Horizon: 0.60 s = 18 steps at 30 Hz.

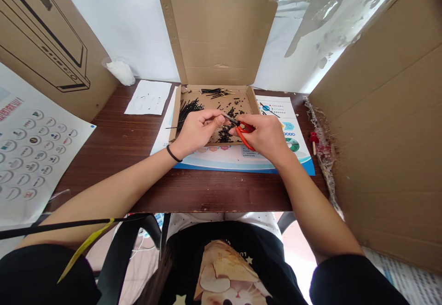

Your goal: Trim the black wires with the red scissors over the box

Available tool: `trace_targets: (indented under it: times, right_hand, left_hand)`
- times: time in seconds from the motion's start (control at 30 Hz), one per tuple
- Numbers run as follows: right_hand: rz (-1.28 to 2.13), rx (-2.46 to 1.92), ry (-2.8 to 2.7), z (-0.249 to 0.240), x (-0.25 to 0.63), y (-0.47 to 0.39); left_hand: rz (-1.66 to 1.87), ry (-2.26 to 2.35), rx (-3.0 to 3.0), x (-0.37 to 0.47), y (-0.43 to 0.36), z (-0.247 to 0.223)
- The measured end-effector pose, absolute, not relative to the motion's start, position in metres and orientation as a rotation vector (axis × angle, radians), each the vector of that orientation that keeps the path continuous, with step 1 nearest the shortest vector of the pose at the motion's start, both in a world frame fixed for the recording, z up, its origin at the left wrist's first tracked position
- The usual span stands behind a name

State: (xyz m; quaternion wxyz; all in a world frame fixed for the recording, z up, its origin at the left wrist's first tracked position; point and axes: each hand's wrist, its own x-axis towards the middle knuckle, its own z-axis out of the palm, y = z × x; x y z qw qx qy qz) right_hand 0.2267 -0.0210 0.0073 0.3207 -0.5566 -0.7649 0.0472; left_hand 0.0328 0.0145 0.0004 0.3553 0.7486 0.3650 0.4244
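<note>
My right hand is wrapped round a pair of red-handled scissors, their grey blades pointing left toward my left fingertips. My left hand is closed in a pinch at the blade tips, on what looks like a thin black wire; most of it is hidden by the fingers. Both hands are over the front of an open cardboard box. Inside, a bundle of black wires lies at the left, beside my left hand. Short black cut pieces are scattered under the scissors. More wires with gold-coloured ends lie at the back.
The box's lid stands upright behind. A printed poster lies beneath the box on the brown table. White paper is at the left, with a plastic cup behind it. A large cardboard sheet stands at the right.
</note>
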Motion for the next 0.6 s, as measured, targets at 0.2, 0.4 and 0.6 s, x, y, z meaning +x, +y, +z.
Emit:
trace_targets:
  times: [0.2,0.4,0.6]
  right_hand:
    - [0.031,-1.568,-1.991,0.0065,0.226,-0.0211]
    - [0.06,-1.563,-1.918,0.0084,0.2244,-0.0217]
    - [0.091,-1.596,-1.89,0.009,0.2224,-0.0218]
  left_hand:
    - [1.079,0.971,1.92,0.0334,0.0137,0.0007]
    - [1.103,0.94,1.874,0.0342,0.0131,0.0019]
    - [1.104,0.886,1.663,0.0365,0.0164,-0.0032]
